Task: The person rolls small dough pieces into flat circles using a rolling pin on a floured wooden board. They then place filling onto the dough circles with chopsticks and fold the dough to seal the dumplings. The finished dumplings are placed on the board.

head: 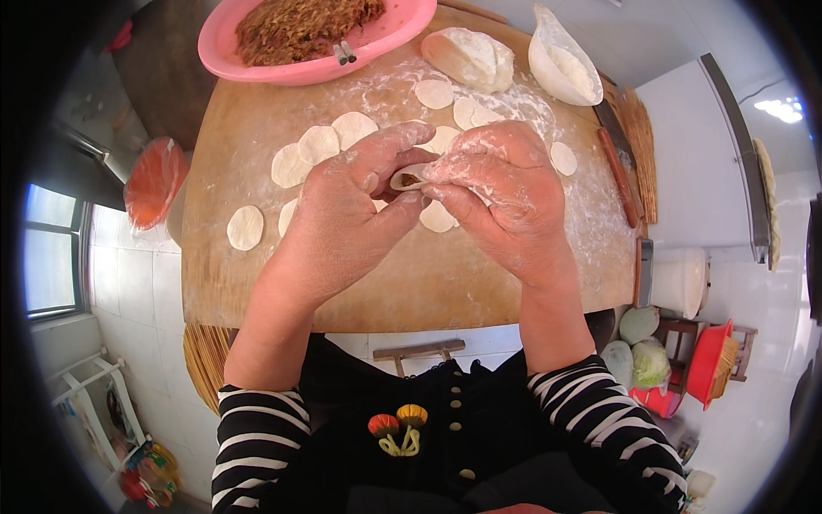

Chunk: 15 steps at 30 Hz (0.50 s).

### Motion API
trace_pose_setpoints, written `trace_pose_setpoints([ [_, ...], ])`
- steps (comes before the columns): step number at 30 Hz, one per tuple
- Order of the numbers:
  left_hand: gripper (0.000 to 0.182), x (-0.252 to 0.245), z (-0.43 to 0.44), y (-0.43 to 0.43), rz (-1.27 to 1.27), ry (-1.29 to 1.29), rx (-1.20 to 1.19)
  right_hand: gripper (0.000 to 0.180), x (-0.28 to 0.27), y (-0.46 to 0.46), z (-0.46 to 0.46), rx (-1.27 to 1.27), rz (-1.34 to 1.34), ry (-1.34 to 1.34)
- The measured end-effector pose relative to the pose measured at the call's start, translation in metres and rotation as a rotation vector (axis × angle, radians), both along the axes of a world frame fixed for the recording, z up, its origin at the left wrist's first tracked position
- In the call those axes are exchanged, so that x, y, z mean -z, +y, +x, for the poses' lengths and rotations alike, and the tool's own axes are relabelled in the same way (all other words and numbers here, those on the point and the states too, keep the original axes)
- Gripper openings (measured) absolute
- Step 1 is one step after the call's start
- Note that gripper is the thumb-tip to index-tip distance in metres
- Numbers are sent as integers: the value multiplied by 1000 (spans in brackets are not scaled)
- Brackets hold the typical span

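Observation:
My left hand (359, 199) and my right hand (501, 193), both dusted with flour, meet over the middle of the wooden board (398, 283). Between their fingers is a dumpling (406, 178), its wrapper folded around brown filling that still shows at the open left end. My right thumb and fingers pinch the wrapper's right side, while my left fingers cradle it from the left. Flat round dough wrappers lie about and partly under my hands, among them an overlapping row (319, 145) and a lone wrapper (245, 228) at the left.
A pink basin (308, 76) of brown minced filling stands at the back left. Behind my right hand lie a floured dough lump (472, 59) and a white scoop of flour (565, 64). A rolling pin (618, 177) and a phone (644, 273) are along the right edge.

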<state>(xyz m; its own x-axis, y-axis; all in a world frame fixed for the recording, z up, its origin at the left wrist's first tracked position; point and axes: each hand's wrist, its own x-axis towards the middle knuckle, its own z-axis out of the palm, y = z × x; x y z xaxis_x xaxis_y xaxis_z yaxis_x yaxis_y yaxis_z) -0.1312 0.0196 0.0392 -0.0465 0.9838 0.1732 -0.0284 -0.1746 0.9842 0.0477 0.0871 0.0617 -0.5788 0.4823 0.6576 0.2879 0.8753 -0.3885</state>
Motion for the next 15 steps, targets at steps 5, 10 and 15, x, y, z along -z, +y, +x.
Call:
trace_pose_setpoints([
  [5, 38, -6, 2, 3, -12, -69, -56, 15, 6, -1, -5, 86, -93, 166],
  [10, 28, -3, 3, 2, -21, -199, -127, 18, 2, -5, -8, 107, -290, 277],
  [15, 22, -4, 3, 1, 43, -52, -163, 22, -8, -5, -8, 50, -431, 225],
])
